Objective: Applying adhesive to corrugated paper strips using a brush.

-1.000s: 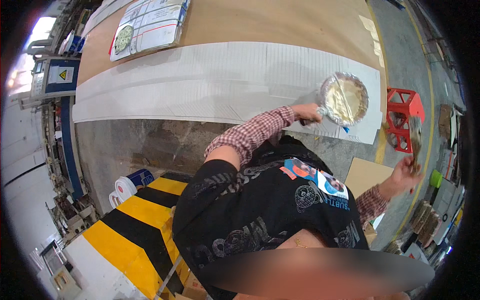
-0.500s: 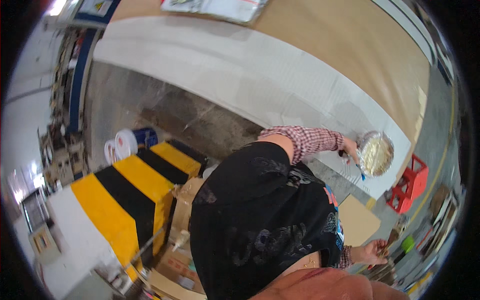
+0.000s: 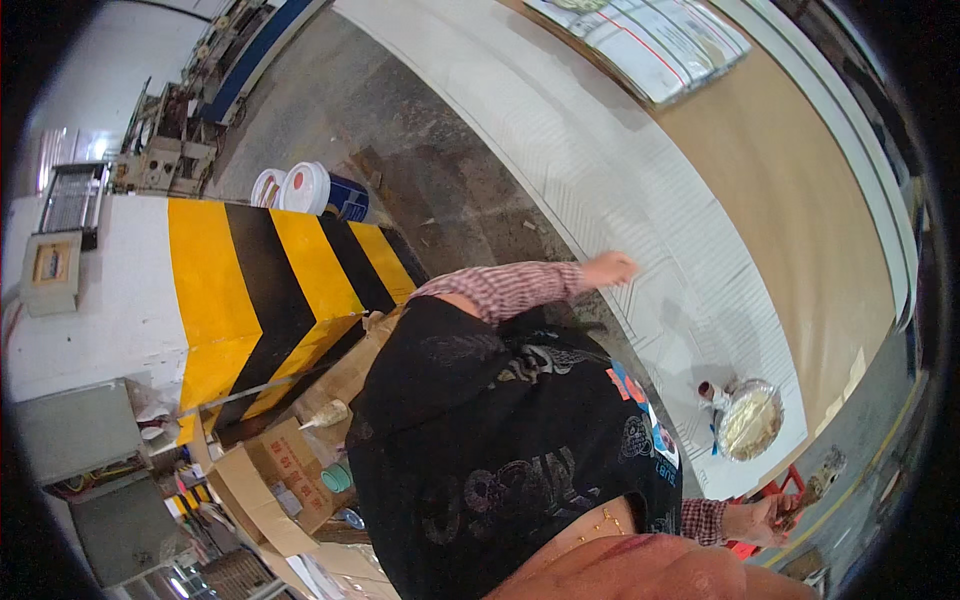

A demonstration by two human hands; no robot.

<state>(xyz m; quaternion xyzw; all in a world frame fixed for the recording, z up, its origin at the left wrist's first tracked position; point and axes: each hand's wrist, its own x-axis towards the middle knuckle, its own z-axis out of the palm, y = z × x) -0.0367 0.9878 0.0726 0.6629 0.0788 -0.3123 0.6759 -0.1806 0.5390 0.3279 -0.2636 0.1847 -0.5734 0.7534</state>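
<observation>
My left hand (image 3: pixel 612 268) is in the air over the near edge of the white corrugated sheet on the table, its fingers loosely curled and nothing visible in them. A foil-covered bowl (image 3: pixel 764 383) of pale cream paste rests on the sheet's near right part. Beside the bowl lies a small item (image 3: pixel 708 391) with a dark red end and white body, with a bit of blue close by. At the lower right, my right hand (image 3: pixel 765 520) is closed around what looks like a brush (image 3: pixel 824 474) with a brownish, blurred end.
The white sheet (image 3: pixel 690 260) lies along the brown tabletop (image 3: pixel 770 170), with a plastic-wrapped stack (image 3: pixel 660 50) at the far side. To the left stand a yellow-and-black striped block (image 3: pixel 285 280), lidded buckets (image 3: pixel 305 188) and an open cardboard box (image 3: pixel 250 490). A red stool (image 3: pixel 790 480) is beyond the bowl.
My left hand has moved away from the bowl to the left; the small item beside the bowl is out of it. The whole view has turned. My right hand still grips the brush-like tool.
</observation>
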